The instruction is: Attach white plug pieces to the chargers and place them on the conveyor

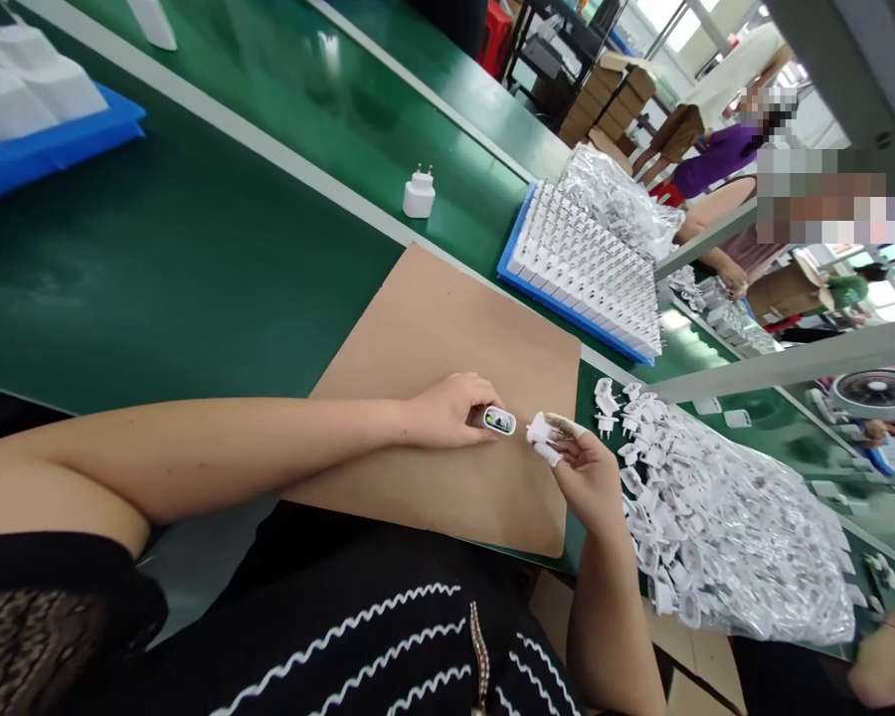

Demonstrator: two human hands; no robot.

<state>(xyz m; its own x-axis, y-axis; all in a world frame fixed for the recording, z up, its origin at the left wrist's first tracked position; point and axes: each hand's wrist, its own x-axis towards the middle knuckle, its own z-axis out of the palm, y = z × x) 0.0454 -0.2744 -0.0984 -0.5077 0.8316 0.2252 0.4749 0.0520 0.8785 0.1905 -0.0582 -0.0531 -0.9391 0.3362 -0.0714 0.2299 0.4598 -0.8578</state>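
My left hand (458,410) is closed around a white charger housing (500,421). Its open end faces right and shows a circuit board inside. A short gap to the right, my right hand (583,462) pinches a small white plug cap (540,429) between thumb and fingers. White coverings sit on some of those fingertips. Both hands are above a brown cardboard sheet (447,328) on the green bench. Beyond the sheet, a single white charger (419,193) stands upright with its two pins pointing up.
Right of the sheet lies a plastic bag (753,527) of loose white plug caps, some spilled out. A blue tray (574,323) holds rows of chargers; another blue tray (60,154) is at far left. A metal post (791,358) crosses the right side. Other people work beyond.
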